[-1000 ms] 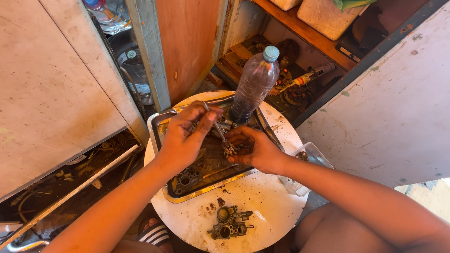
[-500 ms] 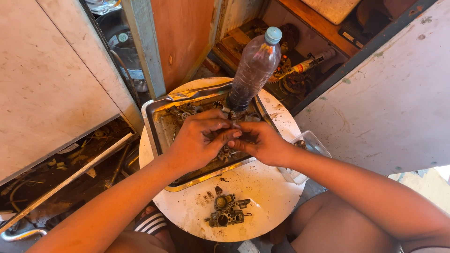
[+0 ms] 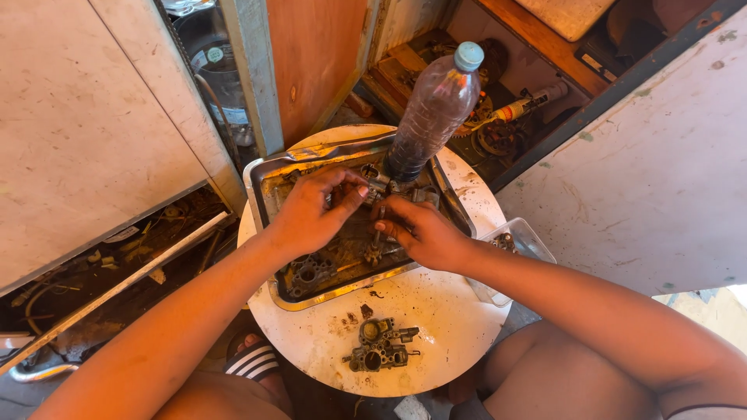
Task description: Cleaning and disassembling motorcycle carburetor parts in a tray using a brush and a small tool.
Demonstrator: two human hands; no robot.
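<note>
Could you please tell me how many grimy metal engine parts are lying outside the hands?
2: one part on the round table, one part in the tray under the left hand. More may be hidden.

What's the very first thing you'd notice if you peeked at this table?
The tall plastic bottle with dark liquid, standing upright at the far edge of the greasy metal tray. Over the tray, the left hand and right hand work at small grimy metal parts. Nearer, a dirty engine part lies alone on the round white table.
</note>
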